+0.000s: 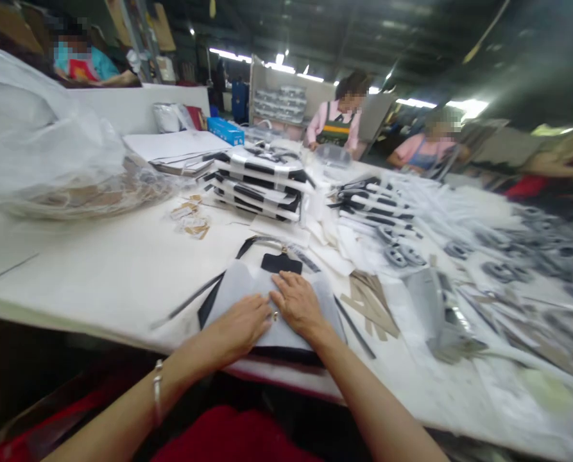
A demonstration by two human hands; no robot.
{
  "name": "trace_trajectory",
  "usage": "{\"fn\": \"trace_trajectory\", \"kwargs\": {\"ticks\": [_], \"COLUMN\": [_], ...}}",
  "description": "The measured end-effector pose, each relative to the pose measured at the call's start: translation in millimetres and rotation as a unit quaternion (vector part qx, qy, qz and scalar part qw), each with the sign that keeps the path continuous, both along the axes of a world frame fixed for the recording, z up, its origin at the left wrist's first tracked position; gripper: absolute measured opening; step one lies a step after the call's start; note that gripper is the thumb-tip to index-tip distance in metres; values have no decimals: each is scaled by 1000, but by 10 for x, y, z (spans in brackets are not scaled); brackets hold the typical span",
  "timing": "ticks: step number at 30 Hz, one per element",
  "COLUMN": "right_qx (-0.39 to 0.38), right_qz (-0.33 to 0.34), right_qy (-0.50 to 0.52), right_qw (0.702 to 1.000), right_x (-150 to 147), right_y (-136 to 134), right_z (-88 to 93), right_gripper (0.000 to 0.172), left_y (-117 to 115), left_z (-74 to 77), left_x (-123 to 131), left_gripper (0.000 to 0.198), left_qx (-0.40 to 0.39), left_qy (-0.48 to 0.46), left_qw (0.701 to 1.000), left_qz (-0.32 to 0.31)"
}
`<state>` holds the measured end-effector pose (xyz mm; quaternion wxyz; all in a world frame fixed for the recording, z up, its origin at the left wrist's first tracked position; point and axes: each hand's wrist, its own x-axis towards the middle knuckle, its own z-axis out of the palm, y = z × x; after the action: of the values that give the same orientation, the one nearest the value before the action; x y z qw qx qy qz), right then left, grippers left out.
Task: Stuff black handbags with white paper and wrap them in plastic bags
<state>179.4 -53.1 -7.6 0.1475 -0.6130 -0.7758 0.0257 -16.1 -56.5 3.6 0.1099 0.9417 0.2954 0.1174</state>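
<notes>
A black bag (204,312) lies at the table's near edge, with its dark strap curving behind it. White sheet material (231,289) covers most of its front. My left hand (248,321) rests flat on the sheet, fingers pointing right and holding nothing. Beside it, my right hand (296,301) presses on the same sheet with its fingers spread. A small metal piece (275,316) shows between the hands. Behind my right hand, a black flap or tag (282,262) sticks out past the sheet.
Stacks of wrapped black bags (260,186) stand farther back on the white table (98,276). Clear plastic (50,141) is heaped at left. Brown paper strips (373,298) and a grey wrapped item (428,308) lie at right. Several people work beyond.
</notes>
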Motion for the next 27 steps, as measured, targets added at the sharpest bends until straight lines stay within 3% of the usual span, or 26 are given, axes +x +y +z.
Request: {"fn": "trace_trajectory", "kwargs": {"ticks": [2,4,9,12,17,23,27], "right_qx": [4,8,33,72,83,68,62], "right_qz": [-1,-9,-54,-86,-79,-86,-73], "right_qy": [0,1,28,46,35,-3,-8], "right_qw": [1000,1000,998,993,993,994,995], "right_x": [-15,-4,30,27,16,15,27], "right_y": [8,25,26,13,-1,39,13], "right_z": [4,-22,-84,-58,23,-33,-29], "right_gripper": [43,43,39,35,14,18,19], "left_y": [137,247,267,247,289,375,410], "left_z": [59,115,132,90,55,-97,73], "left_x": [89,251,601,603,500,496,511], "left_gripper": [29,30,36,27,23,25,26], "left_qx": [8,10,126,153,154,134,125], "left_qy": [64,117,122,111,83,100,127], "left_qw": [997,992,981,977,977,984,984], "left_qz": [-45,-38,80,102,118,65,26]}}
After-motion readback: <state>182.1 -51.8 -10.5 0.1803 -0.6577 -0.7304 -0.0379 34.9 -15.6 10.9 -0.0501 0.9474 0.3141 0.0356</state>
